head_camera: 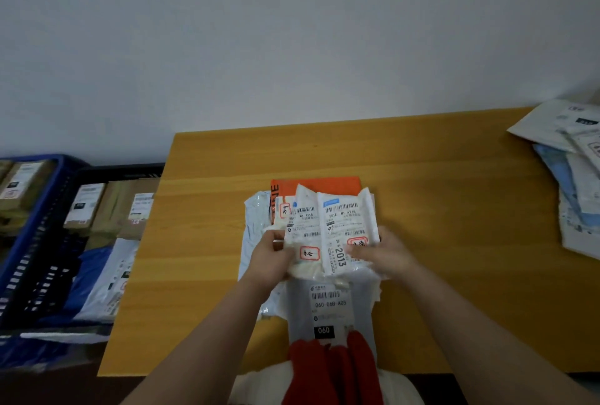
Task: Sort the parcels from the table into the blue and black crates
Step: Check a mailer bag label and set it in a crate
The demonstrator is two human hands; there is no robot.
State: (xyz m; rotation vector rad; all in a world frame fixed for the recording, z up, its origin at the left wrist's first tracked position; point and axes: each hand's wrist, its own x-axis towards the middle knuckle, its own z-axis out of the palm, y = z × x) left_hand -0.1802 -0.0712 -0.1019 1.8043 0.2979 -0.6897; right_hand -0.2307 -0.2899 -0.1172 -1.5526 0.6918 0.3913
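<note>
— Grip status?
— Left hand and right hand each pinch a white plastic labelled parcel, fingers curled round its edges, raised over the pile mid-bench.
— Surroundings?
— Orange mailer beneath; blue crate and black crate off the wooden bench's left edge.

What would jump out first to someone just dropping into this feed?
Both hands, left and right, grip white labelled parcels over a pile at the middle of the wooden table, with an orange parcel behind. To the left stand the blue crate and the black crate, both holding parcels. More mailers lie at the table's right edge.
</note>
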